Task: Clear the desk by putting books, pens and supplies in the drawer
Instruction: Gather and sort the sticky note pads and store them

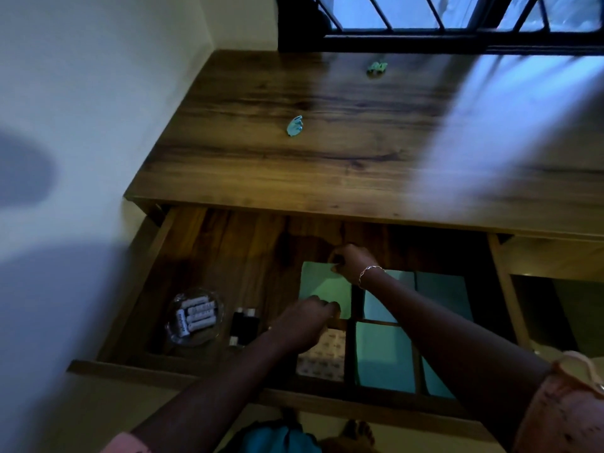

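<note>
– Down in the lower middle of the frame, inside the open drawer (235, 250): is there any writing you can read?

– None. The white batteries (196, 317) in the glass bowl (216, 300) at lower left carry dark print, but it is too blurred to read. The patterned pad (323, 354) has small repeated marks, also illegible.

– And the thing being handled?

– It is a thin green booklet (322, 286) lying flat in the drawer. Its long axis runs up and down the frame, with the far end toward the drawer's back. I cannot tell whether it is a cover or a loose sheet.

– How are the fingers placed?

– The right hand (351, 261), which wears a bracelet (369, 271), has its fingers curled and pinches the upper right corner. The left hand (307, 317) has its fingers curled over the lower edge and hides that edge.

– What else is hard to make out?

– Just right of the bowl are dark cylinders with pale caps (243, 323), which I cannot identify. The right forearm crosses the teal sheets (384, 353) in the divided compartments. On the counter (294, 165), a crumpled teal scrap (295, 125) lies at centre. A green scrap (377, 67) lies near the barred window (457, 24), and both are too small to name.
</note>
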A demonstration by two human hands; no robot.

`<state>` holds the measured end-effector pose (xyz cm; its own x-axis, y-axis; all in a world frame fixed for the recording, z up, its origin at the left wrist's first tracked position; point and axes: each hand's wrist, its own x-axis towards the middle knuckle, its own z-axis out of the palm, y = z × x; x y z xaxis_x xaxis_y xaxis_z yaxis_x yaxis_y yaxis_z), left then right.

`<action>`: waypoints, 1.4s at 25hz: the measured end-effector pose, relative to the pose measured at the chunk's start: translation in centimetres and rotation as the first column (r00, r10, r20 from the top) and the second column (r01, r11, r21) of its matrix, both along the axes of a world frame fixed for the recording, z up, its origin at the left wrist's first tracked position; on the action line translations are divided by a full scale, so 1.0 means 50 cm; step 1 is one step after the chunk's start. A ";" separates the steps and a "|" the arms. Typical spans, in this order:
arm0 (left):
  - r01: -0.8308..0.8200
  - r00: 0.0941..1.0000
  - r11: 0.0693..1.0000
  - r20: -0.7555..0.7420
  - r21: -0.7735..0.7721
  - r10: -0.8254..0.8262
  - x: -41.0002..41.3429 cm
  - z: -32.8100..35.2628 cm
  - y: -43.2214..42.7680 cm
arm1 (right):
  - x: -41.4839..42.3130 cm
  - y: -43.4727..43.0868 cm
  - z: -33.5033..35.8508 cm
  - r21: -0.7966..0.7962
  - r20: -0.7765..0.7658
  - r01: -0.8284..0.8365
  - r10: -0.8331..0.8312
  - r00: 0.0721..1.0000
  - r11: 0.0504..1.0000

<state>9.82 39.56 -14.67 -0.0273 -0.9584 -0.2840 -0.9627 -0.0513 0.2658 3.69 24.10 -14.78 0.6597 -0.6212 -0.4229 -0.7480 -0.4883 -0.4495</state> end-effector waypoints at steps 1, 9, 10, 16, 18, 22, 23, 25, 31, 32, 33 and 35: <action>0.004 1.000 1.000 -0.018 -0.012 -0.005 0.006 0.000 -0.001 | 0.001 0.000 -0.002 -0.005 -0.010 -0.001 0.001 1.000 1.000; -0.053 0.988 0.959 -0.156 -0.279 0.009 0.105 -0.006 -0.008 | -0.003 0.008 0.003 -0.228 0.181 0.182 -0.142 0.973 0.957; -0.041 0.987 0.948 -0.163 -0.316 -0.011 0.117 -0.012 -0.006 | -0.006 0.012 0.006 -0.285 0.192 0.184 -0.131 0.972 0.941; -0.081 0.992 0.932 -0.115 -0.354 0.042 0.130 0.006 -0.016 | -0.029 0.050 0.028 -0.540 0.228 0.102 0.029 0.973 0.836; -0.100 0.992 0.933 -0.107 -0.346 0.067 0.118 0.015 -0.008 | -0.043 0.066 0.040 -0.588 0.189 0.045 0.084 0.978 0.807; -0.150 0.987 0.916 -0.111 -0.372 0.116 0.091 0.027 0.035 | -0.078 0.102 0.060 -0.516 0.058 -0.051 0.094 0.994 0.855; -0.157 0.986 0.913 -0.105 -0.378 0.127 0.084 0.030 0.048 | -0.088 0.114 0.064 -0.501 0.041 -0.057 0.089 0.995 0.864; -0.174 0.984 0.898 -0.097 -0.403 0.147 0.065 0.038 0.079 | -0.114 0.150 0.074 -0.480 0.046 -0.054 0.087 0.995 0.876; -0.220 0.975 0.856 -0.087 -0.468 0.203 0.017 0.071 0.164 | -0.167 0.241 0.085 -0.439 0.048 -0.082 0.114 0.992 0.895; -0.209 0.977 0.846 -0.071 -0.490 0.201 0.010 0.077 0.176 | -0.171 0.256 0.091 -0.431 0.055 -0.079 0.113 0.992 0.899; -0.198 0.979 0.839 -0.057 -0.508 0.197 0.004 0.080 0.188 | -0.174 0.270 0.099 -0.423 0.062 -0.077 0.113 0.992 0.903; -0.183 0.981 0.823 -0.041 -0.537 0.191 -0.003 0.085 0.210 | -0.175 0.298 0.112 -0.422 0.073 -0.082 0.124 0.990 0.903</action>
